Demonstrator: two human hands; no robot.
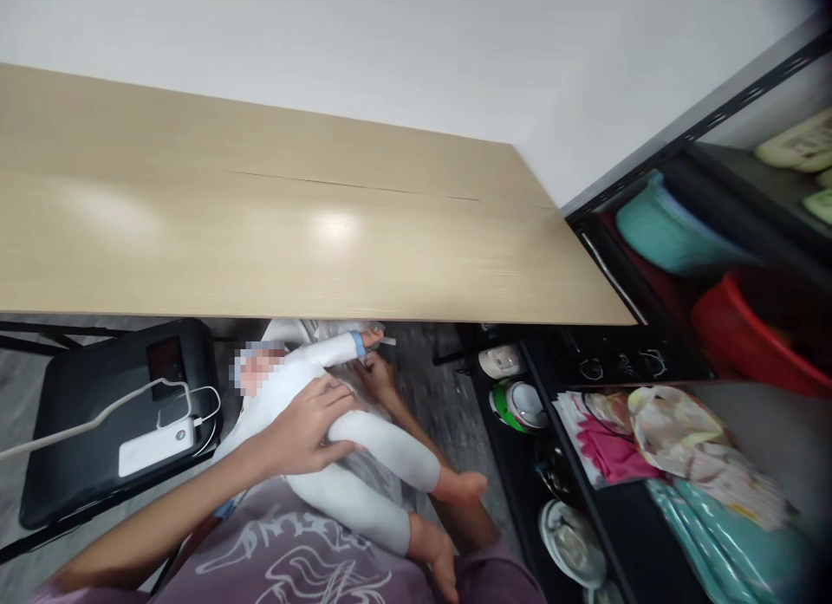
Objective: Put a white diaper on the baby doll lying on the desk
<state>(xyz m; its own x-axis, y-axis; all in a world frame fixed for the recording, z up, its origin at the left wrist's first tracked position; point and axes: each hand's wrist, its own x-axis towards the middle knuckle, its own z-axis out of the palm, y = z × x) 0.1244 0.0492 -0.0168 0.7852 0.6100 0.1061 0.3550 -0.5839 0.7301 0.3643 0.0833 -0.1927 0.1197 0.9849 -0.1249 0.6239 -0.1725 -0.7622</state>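
Note:
A baby doll (295, 383) in white clothing with blue cuffs lies tilted across my lap. Its head is toward the upper left and its bare feet point to the lower right. My left hand (315, 426) rests across its waist and upper thigh, thumb apart from the fingers, holding it against me. Beyond the doll's outstretched arm, just below the table edge, is my right hand (377, 377). Its fingers look curled near the doll's hand and some clear plastic; what they hold is partly hidden. A small white strip shows beside the doll's hand.
The wooden table (325, 257) spans the view in front of me. On the left, a white power bank (156, 448) with cables lies on a black seat (84, 387). A black shelf (624, 526) on the right holds cloths, bags and tins, with a red basin (754, 327) above.

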